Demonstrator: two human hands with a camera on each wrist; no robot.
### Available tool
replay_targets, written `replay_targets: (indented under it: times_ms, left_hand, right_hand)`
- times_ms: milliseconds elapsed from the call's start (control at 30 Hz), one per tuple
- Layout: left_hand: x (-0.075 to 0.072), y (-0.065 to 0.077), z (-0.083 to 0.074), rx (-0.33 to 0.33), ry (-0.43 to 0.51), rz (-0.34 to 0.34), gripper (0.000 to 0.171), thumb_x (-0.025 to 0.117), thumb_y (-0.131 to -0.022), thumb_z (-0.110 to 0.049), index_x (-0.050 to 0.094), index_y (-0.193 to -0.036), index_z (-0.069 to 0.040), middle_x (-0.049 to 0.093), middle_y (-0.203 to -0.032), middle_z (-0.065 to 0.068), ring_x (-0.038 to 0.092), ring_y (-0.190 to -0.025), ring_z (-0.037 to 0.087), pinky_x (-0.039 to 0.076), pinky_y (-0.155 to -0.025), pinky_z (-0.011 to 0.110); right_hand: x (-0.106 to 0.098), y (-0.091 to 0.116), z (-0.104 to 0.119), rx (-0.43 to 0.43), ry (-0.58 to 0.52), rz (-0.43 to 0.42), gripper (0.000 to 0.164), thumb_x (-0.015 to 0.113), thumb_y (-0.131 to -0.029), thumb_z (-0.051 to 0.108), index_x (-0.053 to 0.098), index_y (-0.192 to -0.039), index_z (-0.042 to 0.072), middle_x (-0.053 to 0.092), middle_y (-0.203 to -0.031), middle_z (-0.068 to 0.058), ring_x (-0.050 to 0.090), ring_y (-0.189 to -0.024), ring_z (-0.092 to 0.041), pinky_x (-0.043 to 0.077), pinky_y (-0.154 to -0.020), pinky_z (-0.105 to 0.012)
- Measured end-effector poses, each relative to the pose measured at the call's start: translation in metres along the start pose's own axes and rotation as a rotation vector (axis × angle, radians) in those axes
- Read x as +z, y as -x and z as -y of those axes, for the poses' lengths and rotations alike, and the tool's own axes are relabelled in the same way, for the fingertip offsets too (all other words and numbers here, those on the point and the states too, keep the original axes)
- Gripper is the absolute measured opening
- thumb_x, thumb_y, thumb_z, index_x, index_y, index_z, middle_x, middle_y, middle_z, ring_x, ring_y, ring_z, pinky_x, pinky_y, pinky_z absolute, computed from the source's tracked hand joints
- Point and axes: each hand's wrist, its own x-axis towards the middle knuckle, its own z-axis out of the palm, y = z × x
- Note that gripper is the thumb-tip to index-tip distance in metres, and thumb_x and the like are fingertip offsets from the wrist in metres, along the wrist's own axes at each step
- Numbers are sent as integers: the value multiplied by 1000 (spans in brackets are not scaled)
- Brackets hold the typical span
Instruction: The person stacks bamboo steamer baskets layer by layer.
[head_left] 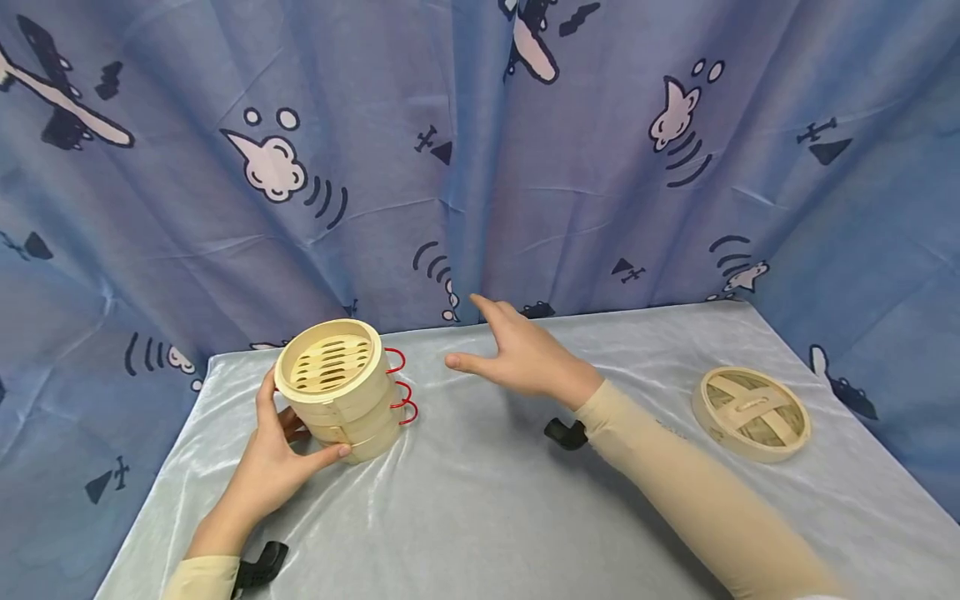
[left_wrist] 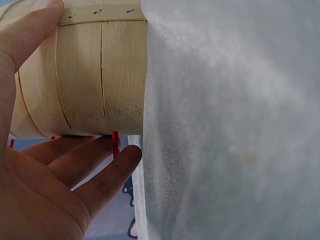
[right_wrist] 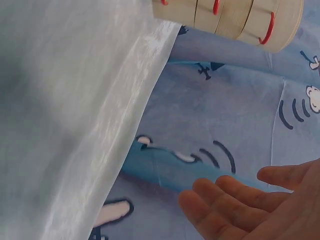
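A stack of round bamboo steamer baskets [head_left: 360,425] stands at the left of the table, its slatted inner base showing at the top. Red loops [head_left: 406,393] stick out from its right side. My left hand [head_left: 272,458] holds the stack from the left, thumb at the front near the bottom and fingers round the far side. In the left wrist view the thumb and fingers lie on opposite sides of the bamboo wall [left_wrist: 82,75]. To the right of the stack, my right hand [head_left: 528,350] is apart from it, fingers extended and thumb spread, holding nothing.
A round bamboo steamer lid [head_left: 752,414] with crossed strips lies at the right of the table. Pale shiny cloth [head_left: 465,500] covers the table. A blue patterned curtain [head_left: 390,167] hangs close behind its back edge and along the sides.
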Motion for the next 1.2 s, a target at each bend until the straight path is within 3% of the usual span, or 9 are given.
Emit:
replay_targets:
  times_ms: [233,533,767,933,1200]
  left_hand:
    - [1,3,1,5,8,-4,147,104,-77,-17,-6,-173,-41,53,-153,13,66,-114,5,55,-90,26]
    - [1,5,3,0,0,-10,147,104,-77,-19,-5,-173,-41,63,-143,14,68,-115,15,55,-92,25]
    - [1,3,2,-13,2,-1,145,104,-77,-20,-4,-172,-43,69,-138,15,70,-116,20,56,-92,28]
    - [1,2,0,-25,0,9,145,104,-78,-23,-5,-171,-43,70,-138,17,70,-118,29,56,-93,31]
    - [0,1,-2,-19,-7,7,143,104,-78,-24,-3,-171,-43,70,-138,18,70,-122,33,54,-94,28]
  right_hand:
    - [-10,12,-19,26,13,6,120,59,-90,90,26,-174,11,42,-169,-15,49,-150,-35,45,-117,-60]
    - [-19,25,-40,52,26,3,119,60,-91,89,25,-174,12,37,-172,-19,42,-155,-41,40,-119,-66]
    - [-29,40,-62,94,30,-5,120,61,-93,87,22,-175,9,42,-167,-20,51,-146,-39,45,-114,-65]
    - [-33,52,-78,122,31,-5,116,62,-95,82,21,-175,8,41,-168,-21,50,-148,-41,43,-114,-67]
    - [-40,70,-96,116,72,-22,114,62,-98,79,22,-173,3,36,-172,-24,51,-146,-46,43,-114,-70]
